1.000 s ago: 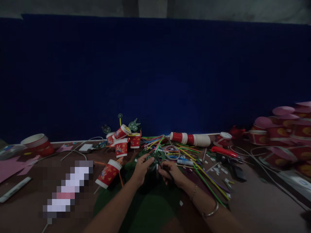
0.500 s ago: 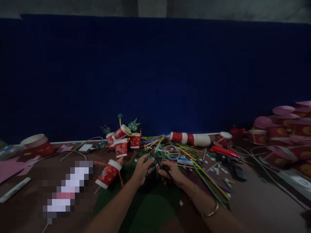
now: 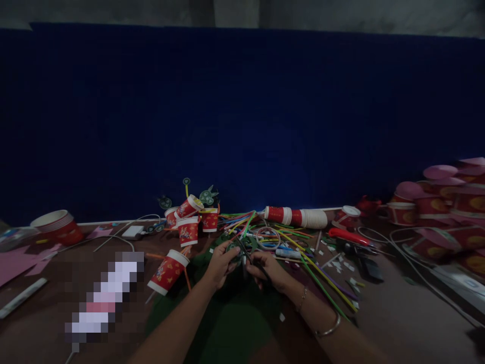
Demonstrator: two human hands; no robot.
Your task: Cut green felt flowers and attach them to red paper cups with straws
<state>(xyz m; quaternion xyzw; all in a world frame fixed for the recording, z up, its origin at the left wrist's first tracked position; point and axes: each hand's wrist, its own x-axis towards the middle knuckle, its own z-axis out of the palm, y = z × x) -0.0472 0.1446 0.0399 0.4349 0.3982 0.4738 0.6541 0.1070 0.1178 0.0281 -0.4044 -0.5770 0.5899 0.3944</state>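
Dark-green paper cutout [image 3: 231, 245] pinched in my left grip [image 3: 221, 264], nearer hand. My right grip [image 3: 268, 269] closed round scissors [image 3: 248, 255], blades slanting far-left toward cutout; contact unclear. Cutout small, roundish, pale-lined, held above worktop [image 3: 397, 313]. Beyond: coloured straws, then stacked paper cups [image 3: 297, 218] lying sideways.
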